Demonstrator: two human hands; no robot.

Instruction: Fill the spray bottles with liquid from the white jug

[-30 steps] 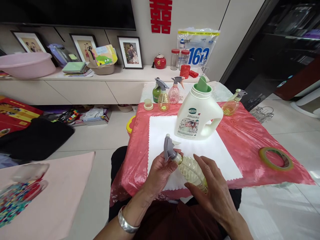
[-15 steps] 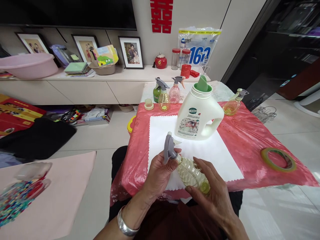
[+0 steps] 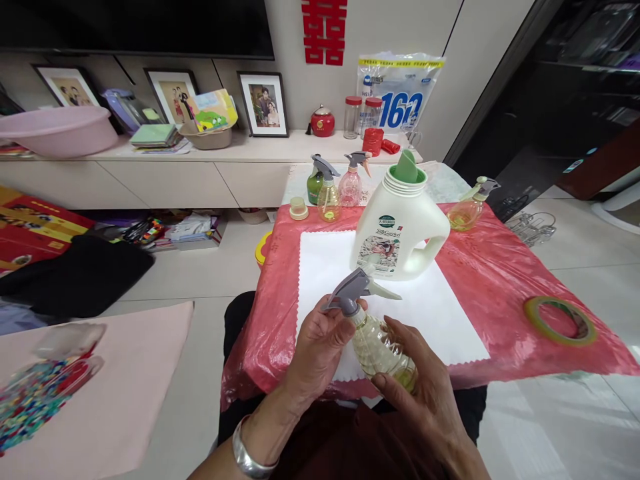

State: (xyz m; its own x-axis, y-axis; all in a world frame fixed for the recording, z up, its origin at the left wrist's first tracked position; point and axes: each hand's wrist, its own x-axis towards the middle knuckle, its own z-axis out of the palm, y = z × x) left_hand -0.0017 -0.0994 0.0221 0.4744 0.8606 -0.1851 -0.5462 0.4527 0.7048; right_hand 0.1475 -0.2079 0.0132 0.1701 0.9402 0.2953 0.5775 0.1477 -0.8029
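I hold a small clear spray bottle (image 3: 376,348) with yellowish liquid over the near edge of the table. My left hand (image 3: 317,347) grips its neck just under the grey trigger head (image 3: 353,293). My right hand (image 3: 425,393) wraps the bottle's ribbed body from below and from the right. The trigger head points right, toward a large white detergent jug (image 3: 397,230) with a green spout that stands on a white cloth (image 3: 325,260).
The table wears a red plastic cover (image 3: 480,280). Three small spray bottles (image 3: 330,193) and a small cap stand at its far left, another spray bottle (image 3: 467,210) at far right, a tape roll (image 3: 559,319) near right. A low cabinet with photo frames runs behind.
The grey trigger head has turned in my left hand from pointing away to pointing right. The bottle has tipped more upright. My right hand has stayed on the body.
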